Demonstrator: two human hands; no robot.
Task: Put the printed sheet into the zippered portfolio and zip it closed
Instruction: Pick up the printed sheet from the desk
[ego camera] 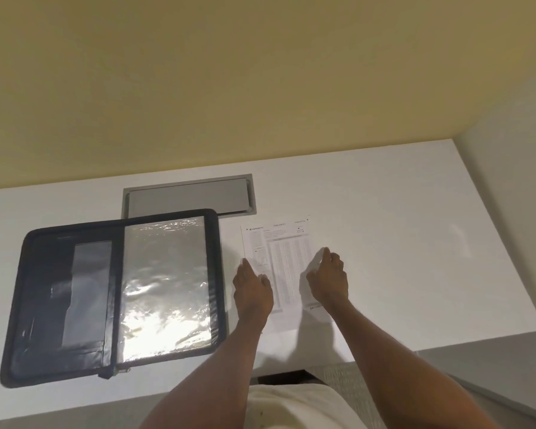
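Beside open portfolio [164, 283], hands [252, 292] [328, 281] on printed sheet [287, 267]

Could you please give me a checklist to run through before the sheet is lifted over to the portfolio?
1. The portfolio lies unzipped and open on the desk: ok.
2. Its shiny plastic pocket is uncovered: ok.
3. The pocket's opening is found: cannot tell.
4. The printed sheet lies apart from the portfolio: ok.
5. The right hand pinches the sheet's raised right edge: ok.
6. The left hand grips the left edge: cannot tell.
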